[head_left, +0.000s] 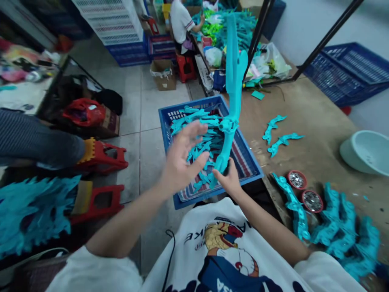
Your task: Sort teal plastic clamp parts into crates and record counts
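Note:
My right hand (pixel 230 178) is closed around the lower end of a long turquoise plastic piece (pixel 233 93), which stands nearly upright, with a jointed, collar-like part at mid-length. My left hand (pixel 185 156) is just left of the piece, fingers apart and a little blurred, holding nothing. Below both hands is a blue plastic crate (pixel 253 172) with a heap of small turquoise parts (pixel 194 117) in it.
On the right table (pixel 304 109) lie two curved turquoise parts (pixel 278 136), two red tubs of screws (pixel 312 201), stacked turquoise pieces (pixel 337 219) and a pale basin (pixel 367 152). Red stools (pixel 106 158) stand left, near a seated person's leg. Another person (pixel 182 24) works behind.

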Tool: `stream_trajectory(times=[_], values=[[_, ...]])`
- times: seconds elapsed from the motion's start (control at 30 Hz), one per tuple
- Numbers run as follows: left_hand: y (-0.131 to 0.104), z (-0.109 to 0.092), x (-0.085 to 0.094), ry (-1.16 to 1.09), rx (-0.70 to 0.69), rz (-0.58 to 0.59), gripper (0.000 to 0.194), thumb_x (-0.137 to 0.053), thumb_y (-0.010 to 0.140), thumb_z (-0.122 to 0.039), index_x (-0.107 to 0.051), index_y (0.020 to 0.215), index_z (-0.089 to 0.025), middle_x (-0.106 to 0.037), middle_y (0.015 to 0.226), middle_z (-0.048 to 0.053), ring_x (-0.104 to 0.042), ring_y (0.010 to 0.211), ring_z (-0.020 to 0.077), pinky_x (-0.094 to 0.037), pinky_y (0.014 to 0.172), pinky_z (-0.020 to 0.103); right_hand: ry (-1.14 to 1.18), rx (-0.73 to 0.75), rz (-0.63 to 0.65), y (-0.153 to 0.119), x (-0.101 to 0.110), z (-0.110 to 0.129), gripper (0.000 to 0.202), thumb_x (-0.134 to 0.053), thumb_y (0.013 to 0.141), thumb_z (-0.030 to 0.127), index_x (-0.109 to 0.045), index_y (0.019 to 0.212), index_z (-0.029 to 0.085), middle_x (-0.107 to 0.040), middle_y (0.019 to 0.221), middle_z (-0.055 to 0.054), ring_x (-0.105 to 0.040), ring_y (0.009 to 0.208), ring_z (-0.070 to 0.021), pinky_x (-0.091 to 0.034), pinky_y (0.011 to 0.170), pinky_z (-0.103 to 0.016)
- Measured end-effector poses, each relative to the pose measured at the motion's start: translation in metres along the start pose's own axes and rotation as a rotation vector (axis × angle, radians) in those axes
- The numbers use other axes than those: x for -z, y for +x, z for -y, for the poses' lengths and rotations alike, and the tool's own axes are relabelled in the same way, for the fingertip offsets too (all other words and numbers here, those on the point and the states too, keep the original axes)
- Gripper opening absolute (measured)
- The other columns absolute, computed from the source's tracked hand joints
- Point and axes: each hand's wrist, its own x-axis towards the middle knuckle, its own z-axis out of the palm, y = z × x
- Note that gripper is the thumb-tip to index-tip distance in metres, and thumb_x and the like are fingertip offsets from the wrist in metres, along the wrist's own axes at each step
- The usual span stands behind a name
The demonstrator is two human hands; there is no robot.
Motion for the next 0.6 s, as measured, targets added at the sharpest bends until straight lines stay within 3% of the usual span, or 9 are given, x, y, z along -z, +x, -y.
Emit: stream_trajectory(times=[0.1,0.23,0.33,0.4,0.47,0.6], values=[[-0.02,0.044,-0.052,-0.115,0.307,0.17,0.081,-0.079,0.087,-0.047,-0.044,0.155,-0.022,-0.056,0.153,0.017,-0.057,0.139,0.033,-0.055,0.111,0.049,-0.243,0.071,-0.088,-0.008,0.007,-0.005,0.08,-0.078,0.08,0.062,-0.049,0.14,0.017,-0.073,0.107,-0.011,-0.07,0.087,-0.0271,-0.059,0.078,-0.041],[-0.049,0.081,-0.104,-0.162,0.505,0.083,0.069,-0.082,0.084,-0.047,-0.054,0.14,-0.019,-0.064,0.14,0.013,-0.061,0.13,0.0296,-0.049,0.116,0.044,-0.535,0.39,-0.06,-0.017,0.027,-0.018,0.076,-0.067,0.087,0.061,-0.05,0.145,0.016,-0.07,0.113,-0.016,-0.067,0.093,-0.033,-0.058,0.083,-0.051],[-0.052,0.089,-0.113,-0.218,0.595,0.034,0.069,-0.088,0.077,-0.045,-0.056,0.132,-0.019,-0.067,0.124,0.009,-0.065,0.114,0.0264,-0.053,0.108,0.042,-0.519,0.538,0.104,-0.019,0.048,-0.025,0.077,-0.059,0.096,0.054,-0.038,0.161,0.019,-0.061,0.131,-0.019,-0.06,0.115,-0.0362,-0.054,0.101,-0.06],[-0.05,0.092,-0.11,-0.3,0.651,0.099,0.075,-0.089,0.074,-0.041,-0.053,0.137,-0.02,-0.066,0.124,0.008,-0.065,0.11,0.0248,-0.055,0.102,0.04,-0.391,0.556,0.249,-0.019,0.061,-0.03,0.077,-0.051,0.103,0.052,-0.026,0.169,0.022,-0.053,0.142,-0.019,-0.054,0.131,-0.035,-0.052,0.111,-0.059],[-0.05,0.096,-0.107,-0.372,0.668,0.182,0.082,-0.088,0.073,-0.034,-0.049,0.143,-0.022,-0.062,0.13,0.008,-0.064,0.112,0.0246,-0.056,0.1,0.039,-0.284,0.598,0.355,-0.019,0.072,-0.036,0.074,-0.046,0.107,0.056,-0.024,0.171,0.027,-0.048,0.149,-0.018,-0.047,0.144,-0.0339,-0.049,0.118,-0.057],[-0.051,0.104,-0.115,-0.537,0.679,0.193,0.082,-0.082,0.074,-0.023,-0.048,0.148,-0.028,-0.055,0.142,0.007,-0.058,0.127,0.0252,-0.053,0.105,0.035,-0.288,0.682,0.376,-0.019,0.084,-0.049,0.076,-0.054,0.104,0.057,-0.027,0.171,0.032,-0.042,0.159,-0.017,-0.044,0.151,-0.0329,-0.05,0.119,-0.055]])
